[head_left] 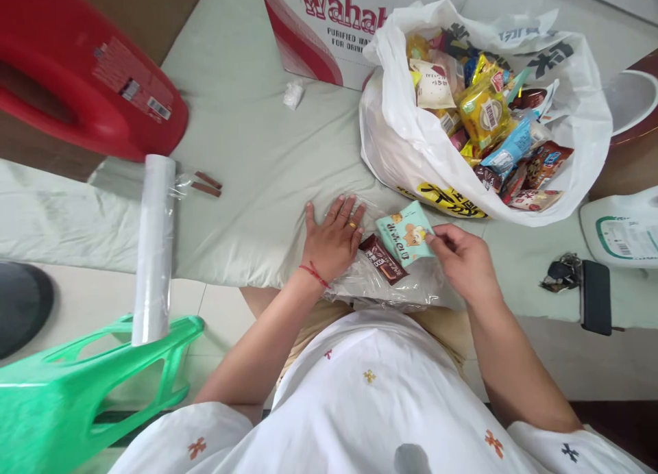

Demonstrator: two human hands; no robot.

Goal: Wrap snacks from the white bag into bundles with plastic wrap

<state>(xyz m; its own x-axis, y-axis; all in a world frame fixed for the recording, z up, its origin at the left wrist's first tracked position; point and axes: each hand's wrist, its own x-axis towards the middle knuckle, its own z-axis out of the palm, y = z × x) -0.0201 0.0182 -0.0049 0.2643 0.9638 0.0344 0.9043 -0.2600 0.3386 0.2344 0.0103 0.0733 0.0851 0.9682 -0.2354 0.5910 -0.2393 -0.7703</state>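
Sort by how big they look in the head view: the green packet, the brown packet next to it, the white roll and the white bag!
1. white bag
2. white roll
3. green packet
4. brown packet

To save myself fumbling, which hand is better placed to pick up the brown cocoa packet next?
Left, probably: the left hand lies palm down, close beside the brown cocoa packet, while the right hand is pinching the mint-green snack packet.
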